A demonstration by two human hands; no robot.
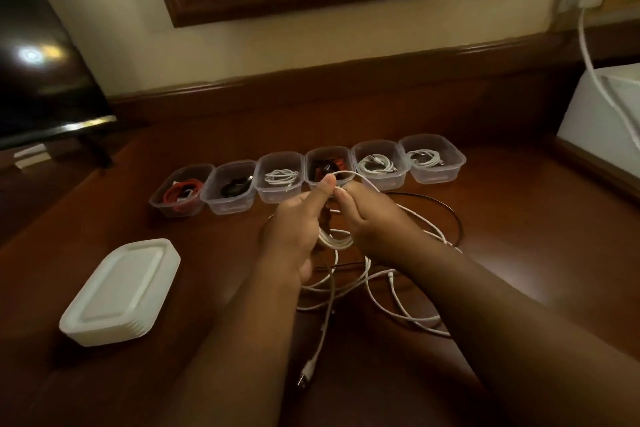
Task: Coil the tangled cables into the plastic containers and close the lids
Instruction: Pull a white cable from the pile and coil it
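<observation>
White cable [335, 240] is bunched into a small coil between my two hands, held up above the brown wooden counter [519, 218]. My left hand [294, 229] grips the coil, thumb raised against a strand at the top and the other fingers [306, 269] curled round the loops. My right hand [374, 225] pinches the same cable near its top, where a strand arcs off to the right. The loose remainder trails down in tangled loops on the counter under my forearms, with a plug end [306, 373] lying near the bottom edge. A thin black cable [457, 218] curves on the counter just beyond my right hand.

Behind my hands stands a row of six clear plastic containers [431, 158], all without lids, side by side and touching. From left to right they hold a red cable [181, 196], a black coil [235, 188], a white coil [281, 177], something dark and red partly hidden by my thumb, and two more white coils. A stack of white lids [121, 291] sits on the counter to the left, well apart from the row.
</observation>
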